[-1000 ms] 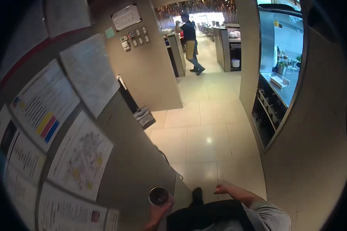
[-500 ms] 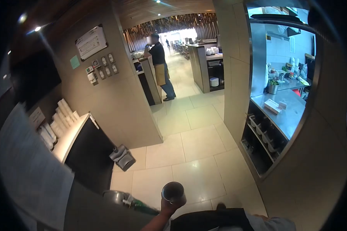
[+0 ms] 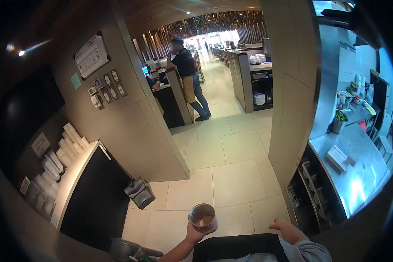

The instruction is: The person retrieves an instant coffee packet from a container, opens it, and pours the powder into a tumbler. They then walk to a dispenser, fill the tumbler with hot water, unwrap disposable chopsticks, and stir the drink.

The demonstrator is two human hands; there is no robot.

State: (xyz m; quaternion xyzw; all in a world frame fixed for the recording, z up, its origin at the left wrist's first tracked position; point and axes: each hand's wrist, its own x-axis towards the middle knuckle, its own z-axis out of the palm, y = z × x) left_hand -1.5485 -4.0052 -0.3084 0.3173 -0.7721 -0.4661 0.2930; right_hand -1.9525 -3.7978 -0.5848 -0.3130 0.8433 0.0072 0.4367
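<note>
My left hand is closed around a metal cup in front of my apron. Something pale brown shows at the bottom of the cup. On the other side of my body, my right hand hangs over the floor tiles with its fingers curled in; I see nothing in it.
A long-handled dustpan stands by the left counter, which carries stacked cups. Ahead, a person in a brown apron leans at a station. A metal worktop with a white box lies right, behind a wall opening.
The view has moved forward and turned slightly left. My right hand has come into sight at the lower right. The cup stays in my left hand, its inside now better lit.
</note>
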